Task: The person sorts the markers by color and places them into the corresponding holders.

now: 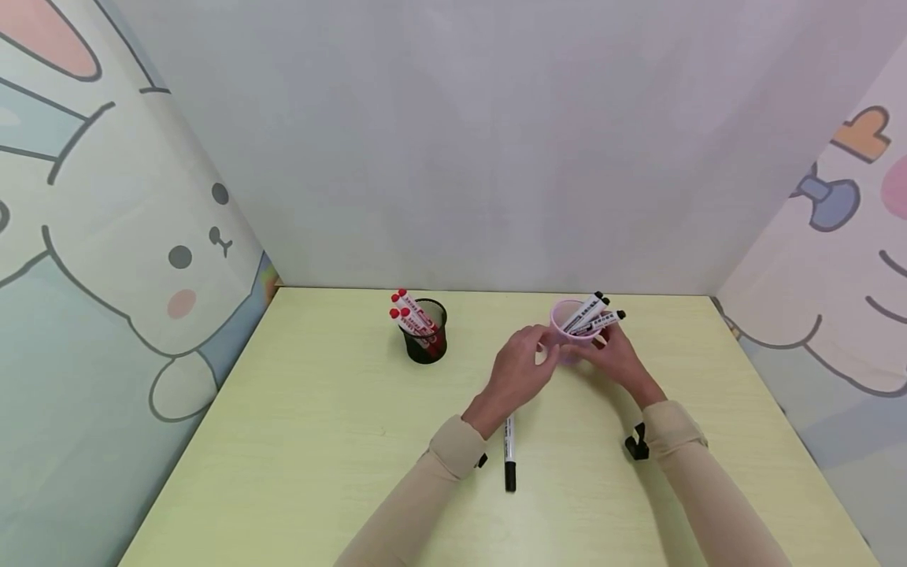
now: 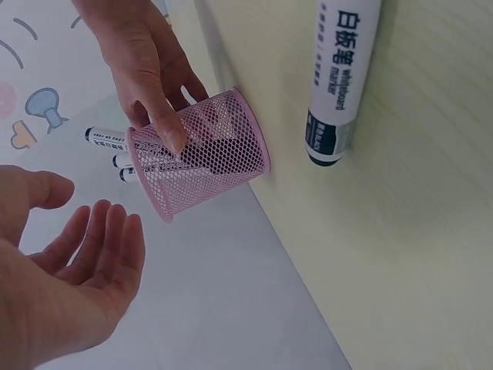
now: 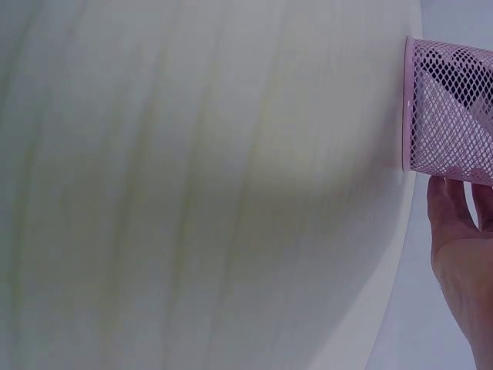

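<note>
My right hand [image 1: 615, 356] grips a pink mesh pen cup [image 2: 208, 154], its thumb across the near side and its fingers round the right. Black-capped whiteboard markers [image 1: 584, 313] lean inside the cup, their capped ends above the rim. The cup stands upright on the table. Just left of it is my left hand [image 2: 77, 285], fingers loosely bent and holding nothing, a gap from the cup in the left wrist view. Another black-capped whiteboard marker [image 1: 510, 453] lies on the table beside my left wrist, partly hidden by it. The right wrist view catches only part of the cup and right hand.
A black mesh pen cup [image 1: 427, 350] with several red-capped markers [image 1: 414, 315] stands left of my hands toward the table's back. A pale wall [image 1: 453, 157] rises behind the light wood table [image 1: 298, 441]. Cartoon-printed panels [image 1: 142, 260] flank both sides.
</note>
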Action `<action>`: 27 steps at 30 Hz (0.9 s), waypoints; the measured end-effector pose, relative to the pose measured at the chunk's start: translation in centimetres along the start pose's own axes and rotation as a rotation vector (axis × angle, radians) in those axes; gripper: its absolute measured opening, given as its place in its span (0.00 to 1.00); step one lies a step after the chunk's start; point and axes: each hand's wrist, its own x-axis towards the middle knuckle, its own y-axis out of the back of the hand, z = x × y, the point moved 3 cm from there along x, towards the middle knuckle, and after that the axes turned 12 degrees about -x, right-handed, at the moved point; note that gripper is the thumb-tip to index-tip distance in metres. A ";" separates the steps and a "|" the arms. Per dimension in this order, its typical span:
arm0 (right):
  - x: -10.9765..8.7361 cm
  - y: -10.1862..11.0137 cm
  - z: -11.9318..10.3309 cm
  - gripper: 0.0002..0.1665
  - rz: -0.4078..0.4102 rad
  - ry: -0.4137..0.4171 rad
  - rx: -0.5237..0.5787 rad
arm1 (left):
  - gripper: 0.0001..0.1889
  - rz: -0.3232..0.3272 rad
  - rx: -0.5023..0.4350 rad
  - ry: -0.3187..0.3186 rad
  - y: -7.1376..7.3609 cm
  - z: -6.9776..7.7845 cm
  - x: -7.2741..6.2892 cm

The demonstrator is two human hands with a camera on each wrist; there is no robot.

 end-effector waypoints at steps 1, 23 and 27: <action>-0.1 0.0 -0.2 0.53 -0.003 0.002 -0.005 | 0.12 0.001 -0.001 0.004 0.1 0.0 -0.2; -0.9 0.6 -3.9 0.52 -0.012 -0.032 0.012 | 0.12 0.040 -0.001 0.100 1.1 -1.2 -3.3; -0.9 0.6 -3.7 0.52 -0.012 -0.034 0.016 | 0.11 0.047 -0.003 0.116 1.4 -1.4 -3.7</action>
